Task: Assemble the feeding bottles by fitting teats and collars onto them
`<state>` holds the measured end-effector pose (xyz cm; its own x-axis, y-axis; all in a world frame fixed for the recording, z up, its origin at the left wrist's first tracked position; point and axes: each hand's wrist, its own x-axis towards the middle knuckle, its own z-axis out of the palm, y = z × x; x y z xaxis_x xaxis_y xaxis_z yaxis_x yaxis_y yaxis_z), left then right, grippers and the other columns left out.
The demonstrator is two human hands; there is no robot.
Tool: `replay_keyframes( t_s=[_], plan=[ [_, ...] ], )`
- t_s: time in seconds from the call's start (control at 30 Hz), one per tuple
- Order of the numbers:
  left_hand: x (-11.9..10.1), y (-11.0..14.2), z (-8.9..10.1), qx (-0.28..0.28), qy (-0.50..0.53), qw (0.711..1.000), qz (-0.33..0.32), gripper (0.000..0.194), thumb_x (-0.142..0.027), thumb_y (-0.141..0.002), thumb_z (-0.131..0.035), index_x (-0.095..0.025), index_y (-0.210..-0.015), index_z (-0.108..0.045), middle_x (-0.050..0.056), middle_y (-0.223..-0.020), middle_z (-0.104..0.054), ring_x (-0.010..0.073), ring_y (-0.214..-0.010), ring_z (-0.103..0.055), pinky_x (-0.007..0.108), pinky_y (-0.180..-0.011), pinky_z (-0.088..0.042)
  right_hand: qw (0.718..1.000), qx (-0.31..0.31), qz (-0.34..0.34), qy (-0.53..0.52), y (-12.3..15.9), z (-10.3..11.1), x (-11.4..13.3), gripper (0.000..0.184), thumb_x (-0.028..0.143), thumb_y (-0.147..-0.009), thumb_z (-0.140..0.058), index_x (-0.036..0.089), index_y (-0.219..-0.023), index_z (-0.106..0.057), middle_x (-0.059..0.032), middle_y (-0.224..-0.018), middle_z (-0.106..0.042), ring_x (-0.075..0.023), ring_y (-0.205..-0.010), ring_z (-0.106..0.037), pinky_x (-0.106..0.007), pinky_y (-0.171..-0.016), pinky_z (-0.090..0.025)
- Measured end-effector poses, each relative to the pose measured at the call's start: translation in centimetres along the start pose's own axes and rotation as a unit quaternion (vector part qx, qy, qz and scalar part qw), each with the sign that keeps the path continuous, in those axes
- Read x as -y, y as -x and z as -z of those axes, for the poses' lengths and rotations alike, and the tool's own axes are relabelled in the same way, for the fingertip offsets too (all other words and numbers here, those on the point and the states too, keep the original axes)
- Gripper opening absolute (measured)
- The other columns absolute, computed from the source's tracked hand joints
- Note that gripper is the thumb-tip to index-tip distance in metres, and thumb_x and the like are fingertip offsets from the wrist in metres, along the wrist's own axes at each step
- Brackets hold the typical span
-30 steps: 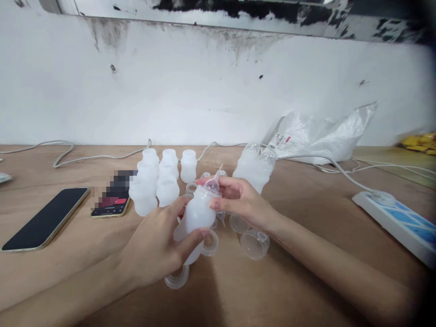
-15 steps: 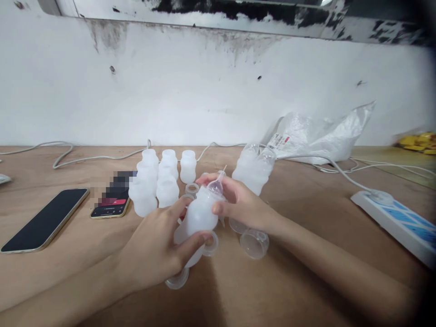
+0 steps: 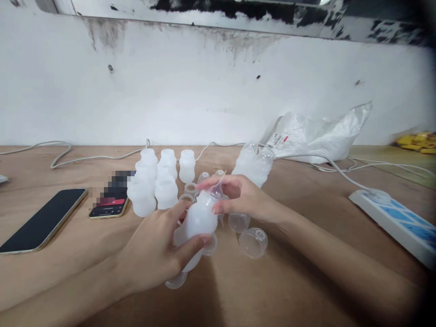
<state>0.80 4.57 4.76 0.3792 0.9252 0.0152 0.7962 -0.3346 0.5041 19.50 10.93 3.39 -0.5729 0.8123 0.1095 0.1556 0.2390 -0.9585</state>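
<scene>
My left hand (image 3: 160,247) is wrapped round a frosted white baby bottle (image 3: 200,220), which tilts up to the right. At its mouth, the fingers and thumb of my right hand (image 3: 241,195) close round a clear bottle nipple (image 3: 217,188) with a long thin tip. Whether the nipple's ring is seated on the neck I cannot tell. Under and beside the bottle lie clear rings (image 3: 209,245), partly hidden by my left hand. A clear dome cap (image 3: 254,243) rests on its side below my right wrist, with another cap (image 3: 238,221) close behind it.
Several frosted bottles (image 3: 166,190) stand behind my left hand. More bottles with clear caps (image 3: 252,165) stand behind my right hand. Two phones lie at the left, one a dark phone (image 3: 46,222). A power strip (image 3: 395,218) and a plastic bag (image 3: 316,136) are at the right.
My right hand has shifted slightly at the bottle's mouth, and its fingers sit a little differently round the nipple. My left hand still holds the bottle; the view has moved slightly.
</scene>
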Motion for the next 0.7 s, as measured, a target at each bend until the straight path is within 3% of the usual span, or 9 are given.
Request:
replay_keyframes(
  t_s=[0.13,0.27,0.37,0.43,0.5,0.6,0.7],
  plan=[
    [-0.3,0.0,0.0,0.013,-0.006,1.0,0.02,0.03,-0.045,-0.079,-0.047,-0.021,-0.093,-0.057,-0.008,-0.046,-0.04,0.013,-0.042,-0.041,0.024,-0.049,-0.028,0.996,-0.051,-0.036,0.057,0.2,-0.9,0.0,0.029,0.036,-0.063,-0.071,0.017,-0.081,-0.058,0.0,-0.077,-0.057,-0.0125,-0.073,-0.052,-0.024,-0.063,-0.04],
    [-0.3,0.0,-0.1,0.029,-0.022,0.999,0.029,0.032,-0.045,-0.078,-0.047,-0.019,-0.094,-0.057,-0.006,-0.048,-0.043,0.0136,-0.043,-0.042,0.024,-0.048,-0.026,0.985,-0.085,-0.075,0.128,0.3,-1.6,-0.1,0.036,0.046,-0.065,-0.067,0.018,-0.064,-0.044,0.0042,-0.06,-0.045,-0.0093,-0.057,-0.042,-0.023,-0.053,-0.032],
    [-0.4,0.0,-0.1,0.023,-0.011,0.999,0.032,0.032,-0.046,-0.078,-0.047,-0.019,-0.093,-0.057,-0.007,-0.046,-0.041,0.0125,-0.041,-0.039,0.024,-0.048,-0.026,0.984,-0.089,-0.055,0.146,0.2,-1.4,0.0,0.041,0.055,-0.068,-0.06,0.018,-0.063,-0.044,0.003,-0.061,-0.045,-0.0107,-0.059,-0.043,-0.025,-0.056,-0.033],
    [-0.4,0.0,0.1,0.02,0.026,0.999,0.032,0.033,-0.047,-0.079,-0.047,-0.019,-0.094,-0.057,-0.007,-0.047,-0.041,0.0115,-0.041,-0.038,0.023,-0.047,-0.026,0.991,-0.053,-0.038,0.114,0.2,-0.7,0.1,0.045,0.062,-0.069,-0.054,0.017,-0.075,-0.052,-0.0008,-0.072,-0.053,-0.0141,-0.068,-0.049,-0.028,-0.063,-0.037],
    [-0.2,-0.1,0.3,0.019,0.071,0.997,0.03,0.034,-0.047,-0.079,-0.047,-0.019,-0.096,-0.056,-0.006,-0.051,-0.046,0.0113,-0.044,-0.04,0.023,-0.047,-0.027,0.999,0.007,-0.022,0.038,0.1,0.1,0.3,0.056,0.063,-0.068,-0.054,0.017,-0.099,-0.054,-0.0064,-0.096,-0.057,-0.0185,-0.087,-0.053,-0.031,-0.074,-0.04],
    [0.2,-0.3,0.5,0.026,0.106,0.994,0.026,0.035,-0.047,-0.079,-0.047,-0.019,-0.099,-0.055,-0.004,-0.06,-0.054,0.0122,-0.05,-0.045,0.023,-0.049,-0.031,0.994,0.087,0.021,-0.064,0.0,1.2,0.3,0.076,0.042,-0.064,-0.07,0.024,-0.129,-0.034,-0.0083,-0.126,-0.046,-0.0195,-0.109,-0.048,-0.034,-0.088,-0.038],
    [0.3,-0.3,0.7,0.044,0.104,0.993,0.027,0.036,-0.049,-0.078,-0.046,-0.019,-0.097,-0.055,-0.004,-0.062,-0.054,0.012,-0.05,-0.045,0.023,-0.049,-0.031,0.991,0.102,0.038,-0.08,0.0,1.5,0.0,0.085,0.02,-0.066,-0.07,0.028,-0.136,-0.022,-0.005,-0.118,-0.054,-0.0162,-0.109,-0.049,-0.035,-0.091,-0.037]
  ],
)
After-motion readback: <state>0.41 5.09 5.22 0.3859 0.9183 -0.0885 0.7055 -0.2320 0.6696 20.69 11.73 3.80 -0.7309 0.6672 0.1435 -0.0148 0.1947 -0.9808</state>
